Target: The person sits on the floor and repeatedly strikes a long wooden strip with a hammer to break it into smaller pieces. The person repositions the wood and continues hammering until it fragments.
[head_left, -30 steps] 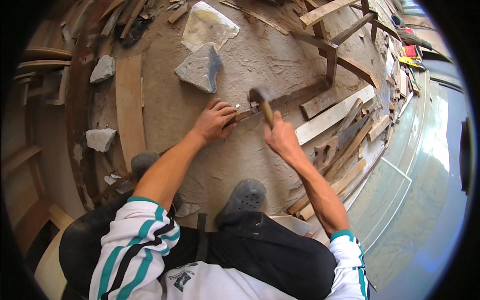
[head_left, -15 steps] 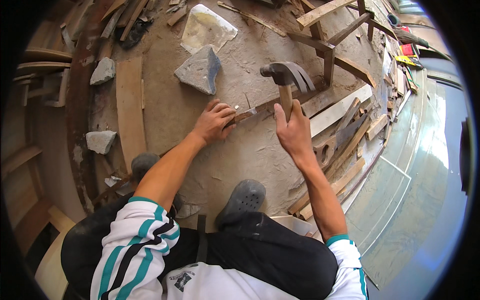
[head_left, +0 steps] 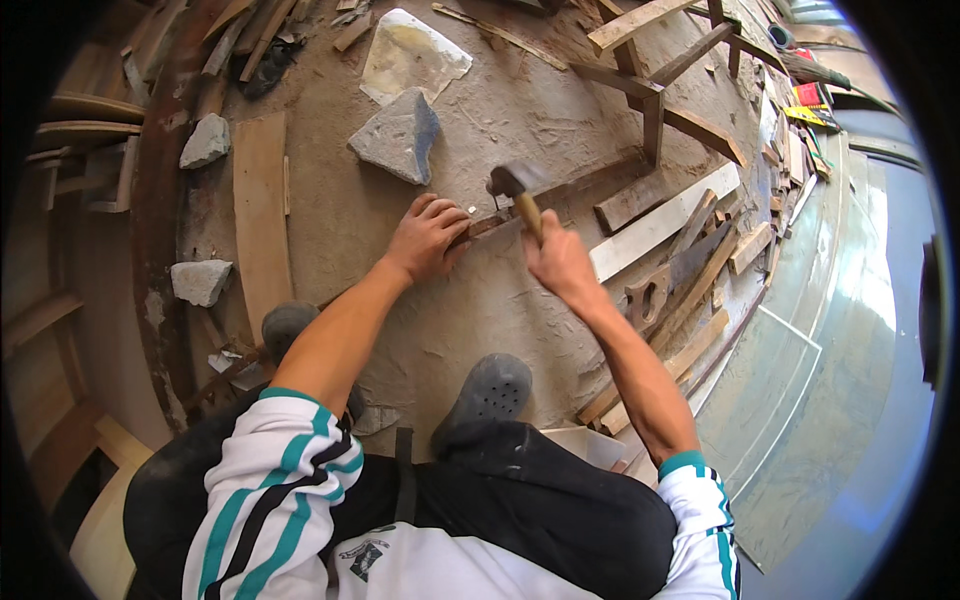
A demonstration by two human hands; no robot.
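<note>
My right hand (head_left: 562, 262) is closed round the wooden handle of a claw hammer (head_left: 529, 213). The hammer's dark head, smeared by motion, is at the top of a thin nail (head_left: 496, 203); whether they touch I cannot tell. Below the nail lies a long brown wooden bar (head_left: 580, 192), which runs along the floor to the right. Fingers curled over the bar's near-left end, my left hand (head_left: 428, 238) holds it down; its thumb side is partly hidden. A small white chip (head_left: 472, 210) is beside those fingers.
A grey stone block (head_left: 398, 138) lies beyond my left hand, before a whitish slab (head_left: 415, 58). At right are a white board (head_left: 665, 222), a handsaw (head_left: 655, 290) and stacked wood strips. A wooden frame (head_left: 655, 90) stands far right. My grey clog (head_left: 490, 390) is near.
My right hand has swung the hammer down and to the left, bringing its head from above the bar to the nail. My left hand stays at the bar's end.
</note>
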